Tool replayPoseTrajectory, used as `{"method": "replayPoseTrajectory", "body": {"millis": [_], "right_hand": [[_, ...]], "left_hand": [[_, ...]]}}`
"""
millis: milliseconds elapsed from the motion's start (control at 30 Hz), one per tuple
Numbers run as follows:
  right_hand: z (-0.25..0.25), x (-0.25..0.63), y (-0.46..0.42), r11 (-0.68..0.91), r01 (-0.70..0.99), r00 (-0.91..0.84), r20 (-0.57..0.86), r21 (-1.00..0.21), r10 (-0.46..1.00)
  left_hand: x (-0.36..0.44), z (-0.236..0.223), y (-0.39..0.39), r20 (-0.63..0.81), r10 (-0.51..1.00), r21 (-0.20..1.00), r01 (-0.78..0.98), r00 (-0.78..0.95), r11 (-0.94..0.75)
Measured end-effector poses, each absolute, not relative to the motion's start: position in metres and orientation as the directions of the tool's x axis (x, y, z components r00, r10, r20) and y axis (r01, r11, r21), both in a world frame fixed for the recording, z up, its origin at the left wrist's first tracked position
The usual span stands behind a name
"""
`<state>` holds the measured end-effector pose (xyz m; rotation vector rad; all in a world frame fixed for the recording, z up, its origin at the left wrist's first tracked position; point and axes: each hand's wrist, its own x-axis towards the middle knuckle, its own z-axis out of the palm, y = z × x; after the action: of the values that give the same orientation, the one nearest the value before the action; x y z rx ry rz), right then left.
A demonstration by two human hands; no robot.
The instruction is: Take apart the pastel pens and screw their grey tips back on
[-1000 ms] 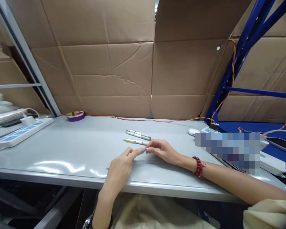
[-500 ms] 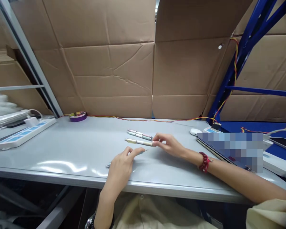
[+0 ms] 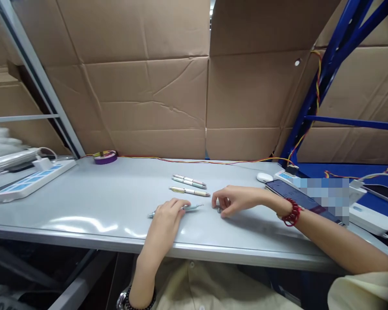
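Observation:
My left hand (image 3: pixel 168 215) rests on the tabletop with its fingers over a pale blue-grey pen (image 3: pixel 192 207). That pen lies sideways, a thin bare tip pointing right and its other end showing left of the hand. To the right, my right hand (image 3: pixel 234 201) is bent down to the table, thumb and fingers around a small grey metal piece (image 3: pixel 218 209) that looks like a pen tip and is mostly hidden. Just beyond both hands lies a yellowish-white pen (image 3: pixel 189 191). Farther back are a pale green pen (image 3: pixel 189 183) and a pinkish-white pen (image 3: pixel 190 179), close together.
A purple tape roll (image 3: pixel 105 157) sits at the table's back edge, beside a red-yellow wire (image 3: pixel 181 161). At left is a power strip (image 3: pixel 35 181). At right, a phone (image 3: pixel 286 191), a white round object (image 3: pixel 264 177) and another power strip (image 3: pixel 371 219) lie near my right forearm.
My right hand has left the end of the yellowish-white pen and come nearer to me, down to the small metal piece. My left hand has shifted slightly, showing more of its pen.

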<state>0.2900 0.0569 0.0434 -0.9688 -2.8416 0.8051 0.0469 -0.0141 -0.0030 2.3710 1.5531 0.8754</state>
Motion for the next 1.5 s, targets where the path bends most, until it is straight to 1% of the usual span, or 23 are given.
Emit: {"method": "replayPoseTrajectory", "body": {"millis": [67,167,233,333,400,533,667,767,967,1067,1167,1267,1400,1500], "right_hand": [[0.044,0.290,0.061,0.669,0.573,-0.792,-0.111,-0.473,0.600],[0.036,0.285,0.068,0.665,0.610,-0.718,0.054,-0.432,0.694],[0.026,0.278,0.073,0.661,0.620,-0.673,0.147,-0.423,0.725],[0.013,0.268,0.077,0.664,0.640,-0.646,0.197,-0.388,0.738],[0.008,0.264,0.077,0.663,0.660,-0.627,0.227,-0.354,0.745],[0.012,0.266,0.070,0.620,0.701,-0.557,0.271,-0.353,0.785],[0.014,0.268,0.060,0.636,0.696,-0.597,0.223,-0.334,0.771],[0.009,0.265,0.058,0.644,0.688,-0.614,0.206,-0.334,0.762],[0.015,0.271,0.058,0.617,0.665,-0.615,0.159,-0.421,0.772],[0.029,0.282,0.053,0.567,0.713,-0.604,0.049,-0.412,0.795],[0.042,0.290,0.048,0.549,0.738,-0.618,-0.066,-0.392,0.783],[0.047,0.293,0.044,0.552,0.743,-0.635,-0.138,-0.378,0.760],[0.048,0.294,0.043,0.544,0.736,-0.658,-0.238,-0.404,0.714],[0.049,0.294,0.042,0.563,0.735,-0.667,-0.251,-0.377,0.702]], "left_hand": [[0.047,-0.004,-0.011,0.359,0.880,0.465,0.758,0.310,-0.457],[0.048,-0.003,-0.006,0.363,0.867,0.445,0.754,0.342,-0.483],[0.049,-0.003,-0.004,0.408,0.853,0.416,0.765,0.327,-0.492],[0.048,-0.005,-0.005,0.494,0.822,0.392,0.770,0.285,-0.503],[0.047,-0.007,-0.007,0.525,0.809,0.385,0.774,0.265,-0.503],[0.046,-0.010,-0.008,0.514,0.830,0.381,0.811,0.214,-0.445],[0.046,-0.010,-0.008,0.450,0.866,0.362,0.842,0.218,-0.400],[0.046,-0.009,-0.009,0.433,0.873,0.348,0.852,0.225,-0.392],[0.046,-0.008,-0.010,0.454,0.863,0.324,0.860,0.224,-0.394],[0.047,-0.008,-0.011,0.434,0.877,0.337,0.865,0.207,-0.371],[0.047,-0.009,-0.011,0.416,0.885,0.355,0.858,0.209,-0.370],[0.047,-0.008,-0.011,0.412,0.884,0.360,0.852,0.220,-0.379],[0.047,-0.009,-0.012,0.415,0.884,0.358,0.855,0.215,-0.376],[0.047,-0.010,-0.012,0.438,0.873,0.341,0.859,0.215,-0.383]]}}
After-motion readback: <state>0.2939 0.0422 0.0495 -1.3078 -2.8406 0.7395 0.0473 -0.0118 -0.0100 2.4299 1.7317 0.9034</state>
